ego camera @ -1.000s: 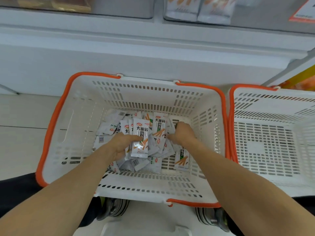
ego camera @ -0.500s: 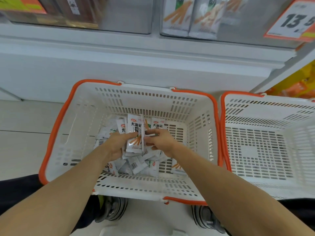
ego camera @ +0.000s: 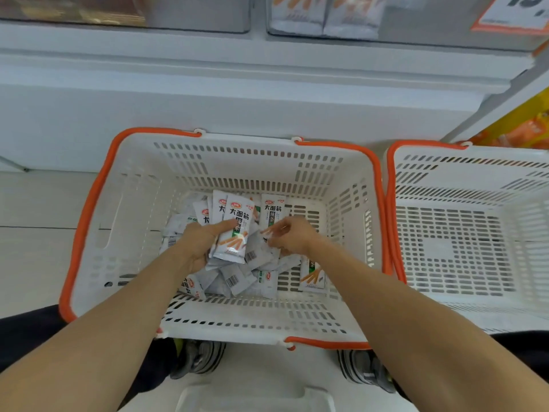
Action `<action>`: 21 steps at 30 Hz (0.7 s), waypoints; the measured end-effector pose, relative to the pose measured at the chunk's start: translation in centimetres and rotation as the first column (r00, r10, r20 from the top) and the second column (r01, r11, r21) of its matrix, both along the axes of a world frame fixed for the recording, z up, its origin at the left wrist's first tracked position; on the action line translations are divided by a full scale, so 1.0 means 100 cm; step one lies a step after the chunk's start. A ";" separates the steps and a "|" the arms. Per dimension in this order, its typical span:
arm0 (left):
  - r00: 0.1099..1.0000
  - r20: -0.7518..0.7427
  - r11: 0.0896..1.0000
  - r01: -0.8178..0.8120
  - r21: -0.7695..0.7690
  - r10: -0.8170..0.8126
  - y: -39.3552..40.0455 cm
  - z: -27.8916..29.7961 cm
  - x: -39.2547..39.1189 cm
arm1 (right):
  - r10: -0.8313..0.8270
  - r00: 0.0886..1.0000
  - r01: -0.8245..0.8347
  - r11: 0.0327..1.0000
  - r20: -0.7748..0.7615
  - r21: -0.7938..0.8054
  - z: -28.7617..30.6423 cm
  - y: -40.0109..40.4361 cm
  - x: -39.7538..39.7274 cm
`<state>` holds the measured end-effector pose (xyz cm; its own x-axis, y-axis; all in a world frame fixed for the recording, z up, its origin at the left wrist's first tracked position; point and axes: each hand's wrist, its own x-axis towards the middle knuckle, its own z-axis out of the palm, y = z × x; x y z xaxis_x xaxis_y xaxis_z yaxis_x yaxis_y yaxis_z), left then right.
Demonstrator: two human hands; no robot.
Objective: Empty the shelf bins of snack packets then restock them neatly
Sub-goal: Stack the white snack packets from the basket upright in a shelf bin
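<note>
standing on pale floor (ego camera: 35,257), white baskets (ego camera: 98,248) below blurred, seemingly stocked shelf (ego camera: 267,58).

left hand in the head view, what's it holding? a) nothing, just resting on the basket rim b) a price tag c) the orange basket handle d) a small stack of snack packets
d: the left hand grips a stack of snack packets face up, thumb across the front one, above the loose pile in the left basket; the basket on the right shows no packets.
</note>
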<state>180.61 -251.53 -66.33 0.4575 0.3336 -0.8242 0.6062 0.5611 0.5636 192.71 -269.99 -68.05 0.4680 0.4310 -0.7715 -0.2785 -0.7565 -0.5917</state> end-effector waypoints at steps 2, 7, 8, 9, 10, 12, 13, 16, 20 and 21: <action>1.000 -0.012 0.997 -0.022 0.072 0.023 0.003 -0.006 -0.001 | 0.108 0.956 -0.059 0.981 0.273 -0.184 -0.017 -0.006 -0.001; 0.999 -0.042 0.984 -0.002 0.180 0.010 0.005 -0.015 -0.004 | -0.050 0.963 0.089 0.987 0.266 -0.136 -0.043 0.000 -0.014; 0.999 -0.045 0.983 0.006 0.185 0.003 0.004 -0.016 -0.005 | -0.057 0.958 0.097 0.987 0.280 -0.128 -0.045 0.003 -0.014; 0.999 -0.044 0.983 0.004 0.184 0.004 0.003 -0.017 -0.005 | -0.056 0.954 0.096 0.988 0.295 -0.122 -0.047 0.006 -0.014; 0.999 -0.040 0.983 0.000 0.183 0.007 0.002 -0.017 -0.006 | -0.053 0.952 0.094 0.988 0.303 -0.125 -0.048 0.009 -0.012; 0.999 -0.034 0.983 -0.005 0.182 0.011 0.001 -0.018 -0.007 | -0.047 0.958 0.090 0.986 0.282 -0.142 -0.049 0.013 -0.008; 0.999 -0.035 0.984 -0.001 0.181 0.008 0.001 -0.018 -0.008 | -0.039 0.965 0.084 0.983 0.260 -0.163 -0.050 0.014 -0.006; 0.999 -0.044 0.985 0.006 0.171 0.002 0.002 -0.016 -0.009 | 0.009 0.976 0.049 0.964 0.216 -0.261 -0.045 0.015 0.000; 0.999 -0.033 0.982 0.001 0.187 0.006 -0.001 -0.006 -0.005 | 0.077 0.947 0.052 0.921 0.312 -0.386 -0.024 0.006 0.015; 1.000 -0.023 0.982 -0.006 0.189 0.010 -0.002 -0.003 -0.003 | 0.109 0.941 0.029 0.918 0.322 -0.396 -0.013 0.003 0.020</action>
<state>180.30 -251.77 -66.63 0.4356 0.4881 -0.7563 0.6166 0.4504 0.6457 194.70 -269.73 -69.35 0.7137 0.1524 -0.6837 -0.0838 -0.9505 -0.2993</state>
